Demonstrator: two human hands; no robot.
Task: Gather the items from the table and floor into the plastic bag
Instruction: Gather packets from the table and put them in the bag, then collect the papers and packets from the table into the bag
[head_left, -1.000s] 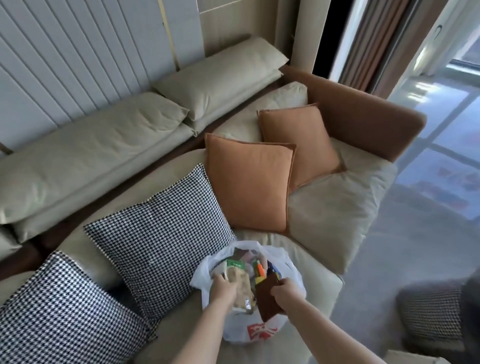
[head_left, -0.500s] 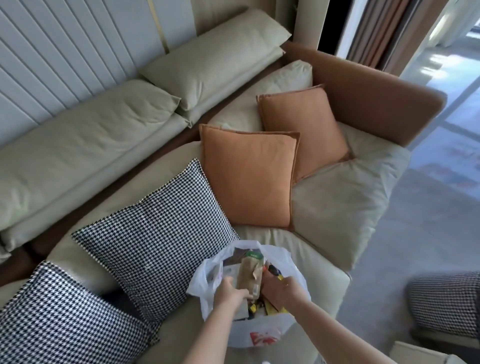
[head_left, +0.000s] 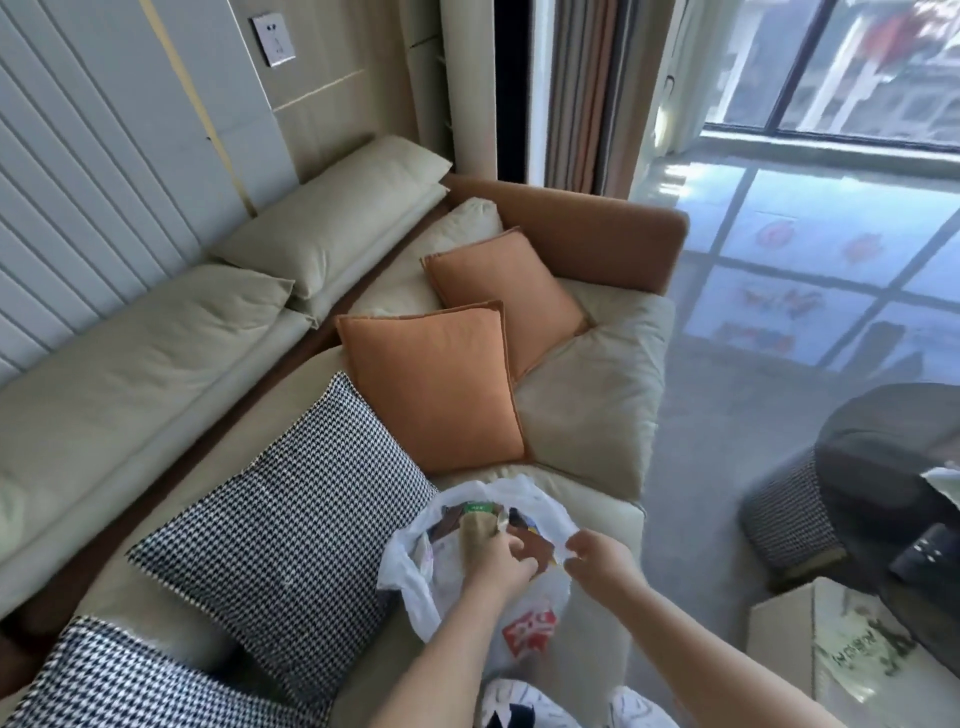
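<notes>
Inside the plastic bag, left hand grip unclear amid blurred packets; right hand pinches rim.

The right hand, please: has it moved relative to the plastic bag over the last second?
Yes. The right hand has come off the dark packet inside the plastic bag and now pinches the rim on the side away from the houndstooth cushion.
</notes>
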